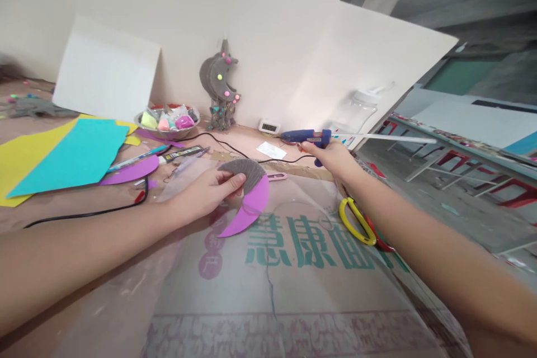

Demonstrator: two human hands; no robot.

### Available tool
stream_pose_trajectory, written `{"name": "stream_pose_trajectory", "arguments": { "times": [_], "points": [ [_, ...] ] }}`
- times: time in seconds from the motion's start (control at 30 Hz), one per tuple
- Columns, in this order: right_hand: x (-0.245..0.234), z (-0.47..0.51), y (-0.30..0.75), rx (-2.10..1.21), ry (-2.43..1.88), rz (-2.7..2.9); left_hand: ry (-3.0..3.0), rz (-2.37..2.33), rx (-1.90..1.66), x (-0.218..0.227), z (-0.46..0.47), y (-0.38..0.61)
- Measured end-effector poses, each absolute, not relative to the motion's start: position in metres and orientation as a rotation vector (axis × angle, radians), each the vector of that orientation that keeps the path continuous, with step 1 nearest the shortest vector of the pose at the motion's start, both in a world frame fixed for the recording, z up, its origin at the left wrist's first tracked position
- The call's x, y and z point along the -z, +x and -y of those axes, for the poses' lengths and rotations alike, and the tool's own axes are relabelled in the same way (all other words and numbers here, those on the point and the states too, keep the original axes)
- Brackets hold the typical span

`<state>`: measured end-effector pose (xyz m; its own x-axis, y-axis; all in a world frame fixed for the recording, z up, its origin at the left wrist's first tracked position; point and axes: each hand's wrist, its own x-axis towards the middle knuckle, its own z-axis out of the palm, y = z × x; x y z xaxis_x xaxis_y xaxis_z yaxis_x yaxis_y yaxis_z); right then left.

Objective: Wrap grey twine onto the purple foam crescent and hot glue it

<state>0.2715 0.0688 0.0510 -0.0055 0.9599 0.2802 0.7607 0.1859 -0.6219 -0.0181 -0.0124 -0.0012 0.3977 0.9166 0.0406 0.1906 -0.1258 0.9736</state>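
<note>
Between the thumb and fingers of my left hand (222, 185) is a crescent moon cutout (257, 201), with grey material over its upper part and bare purple below. My right hand (329, 156) is closed round a blue glue gun (308, 137), whose nozzle points left. A long whitish glue stick (386, 137) sticks out of the gun's rear. Beneath both hands lies a clear plastic sheet over a printed sack (235, 291). Yellow-handled scissors (356, 221) lie under my right forearm, partly hidden by it.
Turquoise foam sheet (75, 156) and yellow sheets lie at left. A metal bowl (168, 130) of coloured clay stands behind, near a decorated grey moon (220, 81). A black cord (84, 216) crosses the table. A lidded clear jar (363, 109) stands at back right.
</note>
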Motion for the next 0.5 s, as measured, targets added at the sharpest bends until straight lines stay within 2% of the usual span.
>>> {"name": "stream_pose_trajectory", "arguments": {
  "times": [0.3, 0.5],
  "points": [
    [-0.017, -0.113, 0.276, -0.317, -1.871, 1.879, 1.647, -1.026, -0.824, 0.003, 0.011, -0.019],
    [-0.023, -0.107, 0.285, -0.241, -1.935, 2.032, 1.653, -1.028, -0.818, 0.000, 0.012, -0.019]
  ]
}}
